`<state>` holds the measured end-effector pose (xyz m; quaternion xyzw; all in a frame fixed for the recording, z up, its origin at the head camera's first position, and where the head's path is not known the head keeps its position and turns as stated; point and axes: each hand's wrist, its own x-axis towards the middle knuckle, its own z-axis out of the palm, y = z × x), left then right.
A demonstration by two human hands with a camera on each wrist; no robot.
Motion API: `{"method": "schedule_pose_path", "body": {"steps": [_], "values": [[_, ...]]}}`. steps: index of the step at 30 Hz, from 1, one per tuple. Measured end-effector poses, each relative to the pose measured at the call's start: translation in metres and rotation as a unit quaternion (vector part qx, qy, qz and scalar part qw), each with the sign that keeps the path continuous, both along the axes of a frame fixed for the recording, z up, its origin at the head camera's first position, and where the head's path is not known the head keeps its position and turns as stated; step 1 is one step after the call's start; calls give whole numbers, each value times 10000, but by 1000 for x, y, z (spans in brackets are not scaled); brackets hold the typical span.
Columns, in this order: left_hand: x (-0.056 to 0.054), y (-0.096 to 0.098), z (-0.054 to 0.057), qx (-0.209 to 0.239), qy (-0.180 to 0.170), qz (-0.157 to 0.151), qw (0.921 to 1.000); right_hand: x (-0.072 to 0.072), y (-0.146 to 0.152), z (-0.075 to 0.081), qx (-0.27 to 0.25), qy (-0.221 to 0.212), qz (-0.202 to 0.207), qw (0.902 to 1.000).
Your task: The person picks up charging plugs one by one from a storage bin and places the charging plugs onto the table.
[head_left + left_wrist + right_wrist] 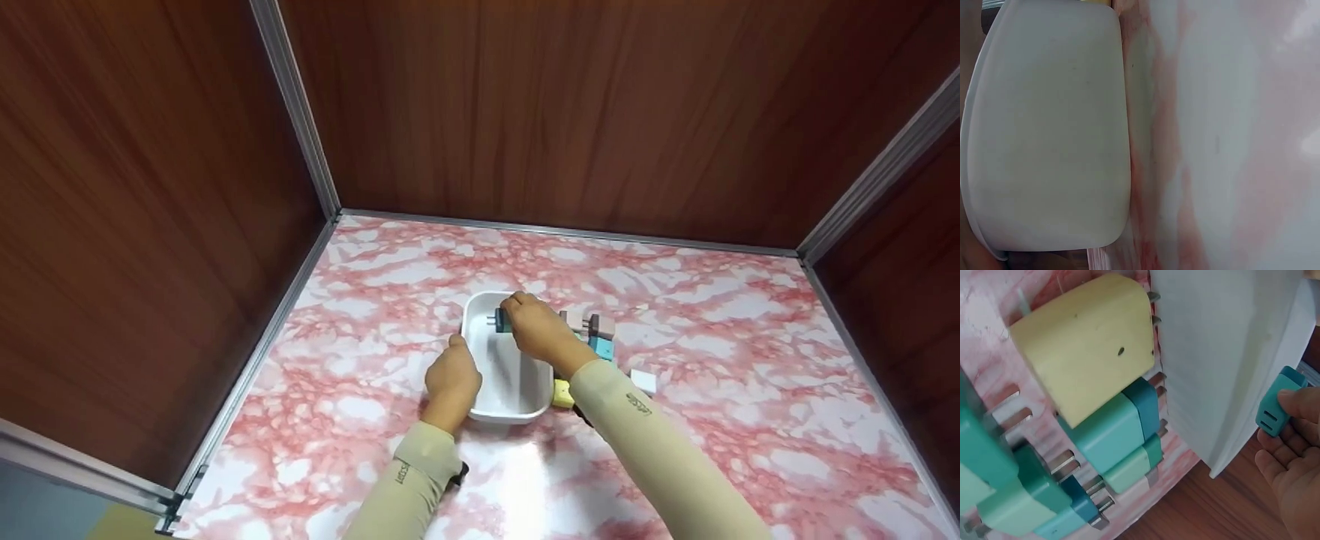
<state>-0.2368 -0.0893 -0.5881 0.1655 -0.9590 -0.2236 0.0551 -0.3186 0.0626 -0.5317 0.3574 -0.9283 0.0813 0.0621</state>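
Note:
A white plastic tub (508, 414) stands on the marbled tabletop. Along its left rim my left hand (454, 375) grips the side; in the left wrist view the tub's outer wall (1050, 124) hides most of that hand. Over the tub's right half, my right hand (538, 328) pinches a teal charger plug (1278, 402) between thumb and fingers. The plug's two prongs point left in the head view, and two port slots face the right wrist camera. Just outside the tub's right wall lies a yellow charger plug (1086, 349), beside a light-blue one (1109, 433).
More plugs, green (1016, 506) and blue (601, 347), lie in rows right of the tub. A pinkish plug (604, 325) sits behind them, and a white one (643, 381) lies farther right. Brown wood-grain panels (525, 112) with metal edging surround the tabletop (360, 300).

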Motion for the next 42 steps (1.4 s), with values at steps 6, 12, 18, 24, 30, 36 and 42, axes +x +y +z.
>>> {"method": "schedule_pose_path", "body": {"steps": [6,12,18,24,30,36,42], "values": [[0,-2,-1,112,4,22,9999,2,3,7,-44,51,157,9999],[1,-5,0,169,-99,39,9998,4,7,11,-45,19,248,9997],[0,-4,1,105,-422,-176,9989,5,17,13,-138,-91,174,9997],[-2,-3,1,38,-465,-144,9988,6,31,13,-281,-207,33,9994],[-3,-4,-1,12,-336,-83,9994,7,47,13,-433,-345,-99,9984],[-2,-4,-1,-30,-332,-98,9994,6,60,12,-506,-380,-217,9978],[-2,-1,-1,-63,-303,-127,9994,7,70,12,-529,-442,-354,9970]]}}
